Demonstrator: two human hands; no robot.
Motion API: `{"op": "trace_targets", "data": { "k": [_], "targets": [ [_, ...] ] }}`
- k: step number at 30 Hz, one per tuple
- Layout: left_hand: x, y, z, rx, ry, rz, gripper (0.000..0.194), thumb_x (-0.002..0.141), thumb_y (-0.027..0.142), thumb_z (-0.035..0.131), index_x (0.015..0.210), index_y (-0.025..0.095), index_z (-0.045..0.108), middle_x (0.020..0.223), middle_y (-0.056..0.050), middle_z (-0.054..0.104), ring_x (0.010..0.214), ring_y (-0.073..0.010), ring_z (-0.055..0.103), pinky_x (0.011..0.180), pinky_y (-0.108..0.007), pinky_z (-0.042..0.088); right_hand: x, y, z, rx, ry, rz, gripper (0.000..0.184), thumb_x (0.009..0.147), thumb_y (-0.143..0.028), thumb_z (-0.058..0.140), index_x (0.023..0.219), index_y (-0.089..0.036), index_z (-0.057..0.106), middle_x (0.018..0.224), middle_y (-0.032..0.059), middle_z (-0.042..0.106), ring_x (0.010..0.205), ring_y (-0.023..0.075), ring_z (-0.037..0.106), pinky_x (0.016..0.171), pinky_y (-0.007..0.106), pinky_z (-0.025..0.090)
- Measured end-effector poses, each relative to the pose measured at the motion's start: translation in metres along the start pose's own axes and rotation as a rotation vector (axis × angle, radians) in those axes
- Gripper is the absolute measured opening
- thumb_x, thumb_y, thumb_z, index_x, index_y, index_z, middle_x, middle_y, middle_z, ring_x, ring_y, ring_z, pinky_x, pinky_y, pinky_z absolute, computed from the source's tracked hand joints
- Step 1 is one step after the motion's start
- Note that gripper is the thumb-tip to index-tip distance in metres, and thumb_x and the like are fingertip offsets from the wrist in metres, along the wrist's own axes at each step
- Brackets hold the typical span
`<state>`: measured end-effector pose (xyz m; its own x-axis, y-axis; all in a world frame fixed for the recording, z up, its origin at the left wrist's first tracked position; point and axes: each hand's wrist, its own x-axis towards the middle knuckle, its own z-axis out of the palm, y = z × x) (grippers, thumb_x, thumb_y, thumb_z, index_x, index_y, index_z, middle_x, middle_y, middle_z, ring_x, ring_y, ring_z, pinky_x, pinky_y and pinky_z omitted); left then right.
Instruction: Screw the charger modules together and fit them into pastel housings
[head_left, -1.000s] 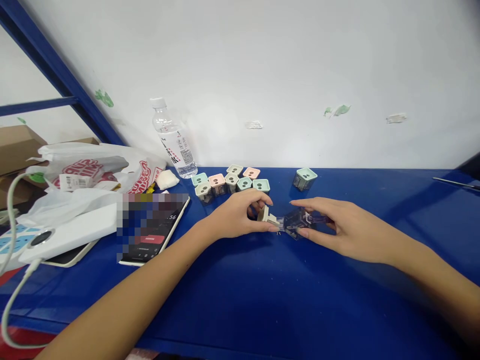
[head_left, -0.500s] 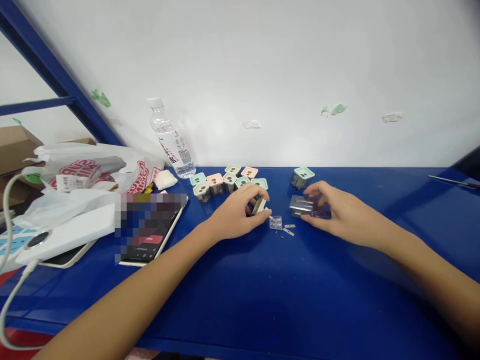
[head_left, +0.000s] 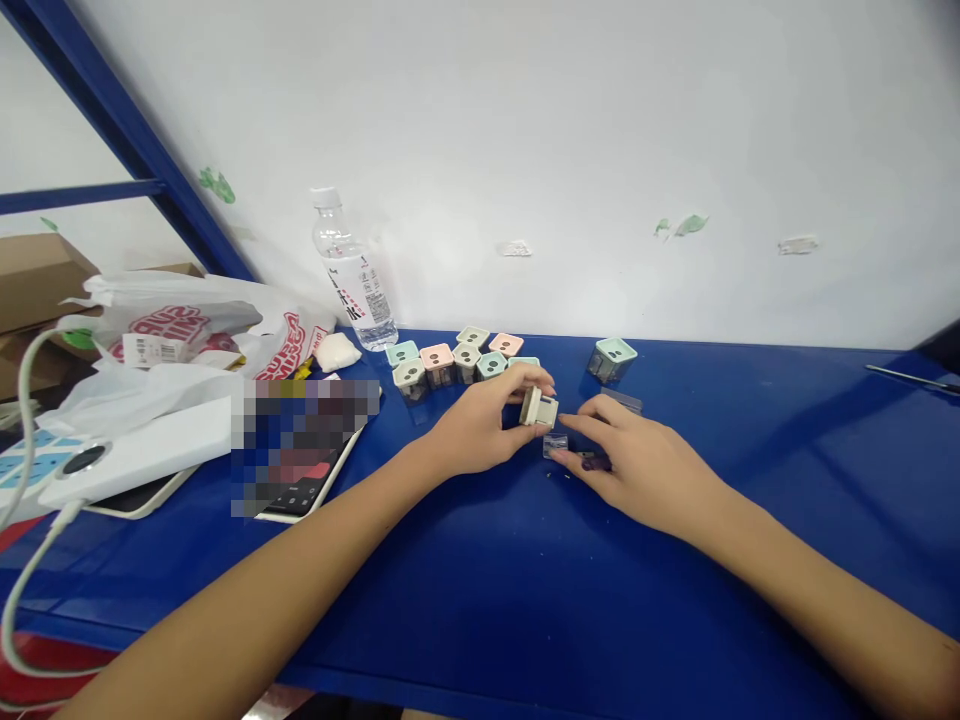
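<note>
My left hand is closed round a cream pencil sharpener top, lifted off the table with its underside parts facing right. Close by, my right hand has its index finger stretched toward that top. A dark purple, handle-like thing is tucked under the right palm, mostly hidden. The right thumb is at a small clear plastic piece; whether it grips it I cannot tell. Tiny screws lie just in front. Behind the right hand rests a transparent grey sharpener box, partly covered.
Several pastel sharpeners stand grouped behind my left hand, and a mint one stands apart. A water bottle leans at the wall. Left are a phone, a white power bank and plastic bags. A thin rod lies far right.
My right hand has let go of the grey box, leaving it on the table, and moved left to the clear piece. My left hand has turned the cream top slightly, showing more of its underside.
</note>
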<state>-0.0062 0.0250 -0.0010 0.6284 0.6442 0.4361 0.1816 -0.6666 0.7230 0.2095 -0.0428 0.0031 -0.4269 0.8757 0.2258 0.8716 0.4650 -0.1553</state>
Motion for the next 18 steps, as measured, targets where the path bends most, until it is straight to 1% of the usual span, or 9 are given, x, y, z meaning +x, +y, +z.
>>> {"op": "trace_targets", "data": {
  "k": [2,4,8,10,12,14,16,17,18],
  "targets": [
    [0.001,0.001,0.0,0.001,0.06,0.001,0.038,0.087,0.022,0.068,0.123,0.022,0.054,0.124,-0.009,0.066,0.103,-0.0198,0.068,0.09,-0.035,0.057,0.006,-0.002,0.003,0.004,-0.035,-0.002,0.031,0.1,-0.04,0.051,0.116,-0.019,0.068,0.106,0.0085,0.065,0.069,0.0198,0.068,0.057,0.035,0.054],
    [0.002,0.003,0.0,0.012,0.099,-0.012,0.037,0.089,0.022,0.066,0.125,0.021,0.057,0.13,-0.01,0.064,0.1,-0.0196,0.069,0.083,-0.032,0.058,0.01,-0.002,0.002,0.022,-0.053,-0.024,0.027,0.099,-0.039,0.054,0.11,-0.019,0.069,0.105,0.0082,0.067,0.074,0.0206,0.069,0.06,0.034,0.055],
    [0.003,0.008,0.0,-0.011,0.104,-0.034,0.035,0.089,0.023,0.063,0.124,0.018,0.06,0.133,-0.013,0.061,0.11,-0.0229,0.064,0.082,-0.032,0.058,0.012,-0.001,-0.004,0.066,-0.06,-0.062,0.014,0.094,-0.031,0.064,0.103,-0.02,0.068,0.097,0.0058,0.071,0.086,0.0229,0.072,0.067,0.032,0.054],
    [0.003,0.009,0.001,-0.05,0.114,-0.065,0.032,0.091,0.025,0.061,0.122,0.018,0.06,0.13,-0.012,0.062,0.107,-0.0216,0.064,0.081,-0.03,0.058,0.011,0.001,-0.005,0.091,-0.037,-0.06,0.011,0.092,-0.025,0.065,0.102,-0.021,0.067,0.093,0.0049,0.071,0.085,0.0226,0.071,0.068,0.032,0.054],
    [0.004,0.008,0.003,-0.112,0.137,-0.119,0.027,0.094,0.03,0.057,0.118,0.019,0.061,0.126,-0.011,0.064,0.099,-0.0191,0.065,0.076,-0.029,0.058,0.009,0.005,-0.006,0.114,-0.009,-0.059,0.013,0.091,-0.022,0.063,0.104,-0.021,0.066,0.092,0.005,0.072,0.08,0.022,0.07,0.068,0.033,0.054],
    [0.004,0.007,0.005,-0.168,0.16,-0.17,0.026,0.096,0.036,0.055,0.115,0.019,0.061,0.123,-0.01,0.065,0.091,-0.0175,0.065,0.071,-0.028,0.059,0.007,0.01,-0.007,0.134,0.02,-0.069,0.025,0.092,-0.02,0.058,0.116,-0.021,0.064,0.094,0.006,0.071,0.082,0.0227,0.07,0.071,0.035,0.055],
    [0.004,0.008,0.006,-0.209,0.164,-0.205,0.032,0.096,0.039,0.057,0.122,0.019,0.058,0.122,-0.011,0.066,0.089,-0.0173,0.066,0.071,-0.028,0.059,0.004,0.016,-0.009,0.154,0.044,-0.087,0.036,0.093,-0.017,0.053,0.128,-0.021,0.06,0.096,0.0069,0.071,0.085,0.0223,0.068,0.074,0.035,0.055],
    [0.004,0.009,0.006,-0.221,0.159,-0.221,0.037,0.095,0.039,0.057,0.127,0.02,0.056,0.122,-0.011,0.067,0.089,-0.0172,0.066,0.073,-0.029,0.058,0.002,0.018,-0.011,0.175,0.058,-0.096,0.036,0.094,-0.016,0.051,0.128,-0.02,0.06,0.096,0.0067,0.07,0.083,0.0211,0.068,0.074,0.034,0.055],
    [0.004,0.011,0.006,-0.226,0.148,-0.238,0.042,0.095,0.04,0.058,0.133,0.02,0.053,0.123,-0.011,0.067,0.088,-0.0171,0.067,0.075,-0.03,0.058,0.001,0.02,-0.013,0.204,0.073,-0.102,0.033,0.094,-0.016,0.05,0.125,-0.021,0.062,0.094,0.0064,0.069,0.08,0.0195,0.067,0.071,0.032,0.055]
  ]
}}
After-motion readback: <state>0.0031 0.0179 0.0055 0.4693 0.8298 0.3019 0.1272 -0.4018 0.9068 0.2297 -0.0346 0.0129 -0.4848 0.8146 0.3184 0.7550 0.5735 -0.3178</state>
